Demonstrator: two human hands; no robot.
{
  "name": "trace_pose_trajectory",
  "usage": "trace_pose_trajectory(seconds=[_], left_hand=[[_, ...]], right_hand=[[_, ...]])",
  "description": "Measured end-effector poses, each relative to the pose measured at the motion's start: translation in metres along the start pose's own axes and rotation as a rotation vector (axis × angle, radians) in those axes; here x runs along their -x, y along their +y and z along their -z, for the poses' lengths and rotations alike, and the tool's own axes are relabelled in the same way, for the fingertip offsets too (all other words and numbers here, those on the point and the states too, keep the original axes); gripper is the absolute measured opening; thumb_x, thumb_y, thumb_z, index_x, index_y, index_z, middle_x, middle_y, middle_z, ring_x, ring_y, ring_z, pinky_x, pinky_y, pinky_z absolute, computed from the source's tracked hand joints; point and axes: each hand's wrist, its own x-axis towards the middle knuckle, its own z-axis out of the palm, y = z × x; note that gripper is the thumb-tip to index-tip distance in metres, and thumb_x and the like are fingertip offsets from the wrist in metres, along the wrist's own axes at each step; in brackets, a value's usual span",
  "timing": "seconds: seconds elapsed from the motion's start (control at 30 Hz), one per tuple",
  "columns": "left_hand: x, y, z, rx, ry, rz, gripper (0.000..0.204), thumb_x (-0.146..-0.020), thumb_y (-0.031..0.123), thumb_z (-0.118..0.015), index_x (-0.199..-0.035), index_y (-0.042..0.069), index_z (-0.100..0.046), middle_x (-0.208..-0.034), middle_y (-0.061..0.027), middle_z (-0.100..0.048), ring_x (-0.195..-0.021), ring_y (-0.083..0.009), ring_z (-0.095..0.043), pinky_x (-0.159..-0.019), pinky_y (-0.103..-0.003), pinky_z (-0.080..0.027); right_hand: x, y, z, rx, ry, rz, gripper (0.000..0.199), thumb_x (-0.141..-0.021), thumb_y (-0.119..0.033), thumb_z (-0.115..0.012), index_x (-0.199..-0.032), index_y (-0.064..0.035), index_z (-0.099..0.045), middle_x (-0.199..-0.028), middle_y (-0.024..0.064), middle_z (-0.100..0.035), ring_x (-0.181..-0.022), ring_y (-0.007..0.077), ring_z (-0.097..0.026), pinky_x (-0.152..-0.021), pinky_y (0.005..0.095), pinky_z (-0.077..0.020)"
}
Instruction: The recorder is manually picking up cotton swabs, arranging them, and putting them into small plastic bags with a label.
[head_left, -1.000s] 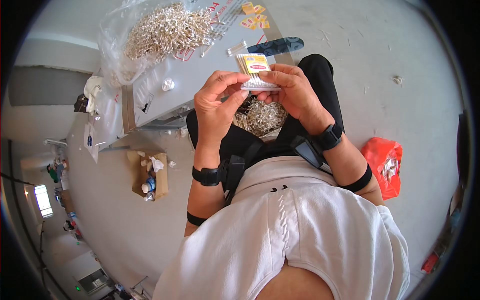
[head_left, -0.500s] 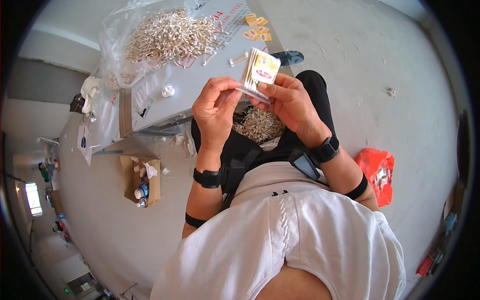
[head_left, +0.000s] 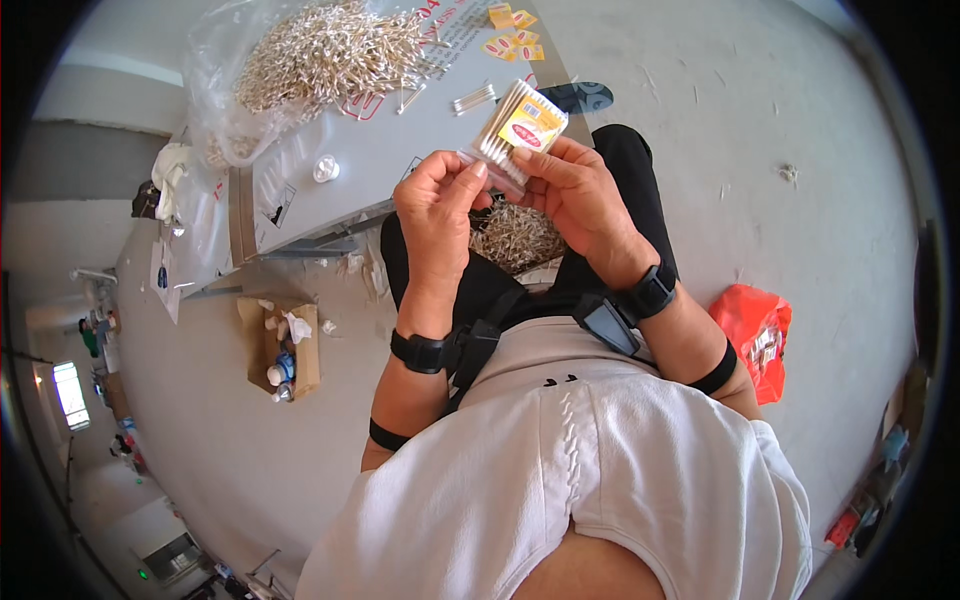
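Between my hands is a clear plastic bag of cotton swabs [head_left: 520, 125] with a yellow and white label card showing through its front. My right hand [head_left: 580, 200] grips its lower right side, thumb across the front. At the lower left edge, the fingers of my left hand [head_left: 440, 200] pinch the clear plastic flap of the bag. On the table beyond lie a big heap of loose cotton swabs [head_left: 335, 60], a few single swabs [head_left: 473, 98] and several small yellow label cards [head_left: 515, 45]. More loose swabs [head_left: 515, 238] fill a container between my legs, its shape mostly hidden.
The metal-topped table [head_left: 350, 180] reaches in from the upper left, with a small clear round item [head_left: 326, 168] on it. A cardboard box [head_left: 310, 360] with bottles stands on the floor at left. A red plastic bag [head_left: 748, 340] with packs lies at right.
The bag of swabs has tilted clockwise, so its label faces me more squarely. My left hand has moved slightly right along its lower edge. The view has shifted a little.
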Motion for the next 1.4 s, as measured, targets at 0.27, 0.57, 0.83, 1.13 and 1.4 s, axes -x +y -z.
trace_pose_trajectory(seconds=[0.27, 0.57, 0.83, 1.13, 1.4], left_hand=[[-0.007, -0.008, 0.011, 0.085, 0.011, 0.085, 0.013, -0.088, 0.006, -0.061, -0.076, 0.000, -0.058, -0.070, -0.0036, -0.061, -0.058, -0.0082, -0.057, -0.055, -0.021, -0.047], [-0.013, -0.019, 0.000, 0.004, 0.027, 0.082, 0.013, -0.086, 0.005, -0.065, -0.076, 0.000, -0.059, -0.069, -0.0038, -0.062, -0.057, -0.0068, -0.053, -0.053, -0.019, -0.041], [-0.054, -0.067, -0.002, -0.057, 0.010, 0.241, 0.013, -0.083, 0.003, -0.066, -0.073, -0.001, -0.060, -0.066, -0.0025, -0.060, -0.055, -0.0058, -0.052, -0.048, -0.019, -0.041], [-0.070, -0.109, -0.005, 0.019, 0.051, 0.373, 0.011, -0.087, 0.005, -0.061, -0.077, -0.001, -0.060, -0.067, -0.0031, -0.060, -0.054, -0.0085, -0.053, -0.050, -0.022, -0.044], [-0.075, -0.116, -0.003, 0.118, -0.002, 0.374, 0.008, -0.090, 0.005, -0.057, -0.084, 0.001, -0.060, -0.071, -0.0043, -0.061, -0.058, -0.0104, -0.055, -0.055, -0.023, -0.047]], right_hand=[[-0.003, 0.006, 0.016, 0.487, 0.204, 0.596, 0.012, -0.084, -0.004, -0.067, -0.093, 0.0004, -0.060, -0.080, -0.0004, -0.059, -0.075, 0.0044, -0.051, -0.064, 0.0197, -0.0435], [-0.016, 0.026, 0.009, 0.618, -0.086, 0.452, 0.015, -0.074, -0.002, -0.071, -0.085, 0.0041, -0.062, -0.077, 0.0098, -0.059, -0.066, 0.0135, -0.060, -0.061, 0.0261, -0.0489], [-0.059, 0.035, 0.033, 0.882, -0.009, 0.392, 0.018, -0.073, -0.008, -0.071, -0.083, 0.0055, -0.063, -0.070, 0.0147, -0.065, -0.063, 0.0168, -0.062, -0.061, 0.0299, -0.0507], [-0.097, 0.063, 0.062, 0.663, 0.092, 0.246, 0.017, -0.077, -0.009, -0.069, -0.080, 0.0068, -0.065, -0.065, 0.0103, -0.064, -0.060, 0.0116, -0.059, -0.057, 0.0277, -0.0492], [-0.105, 0.044, 0.060, 0.625, 0.083, 0.169, 0.018, -0.081, -0.010, -0.067, -0.077, 0.0076, -0.065, -0.063, 0.0063, -0.063, -0.058, 0.0086, -0.056, -0.054, 0.0251, -0.0465]])
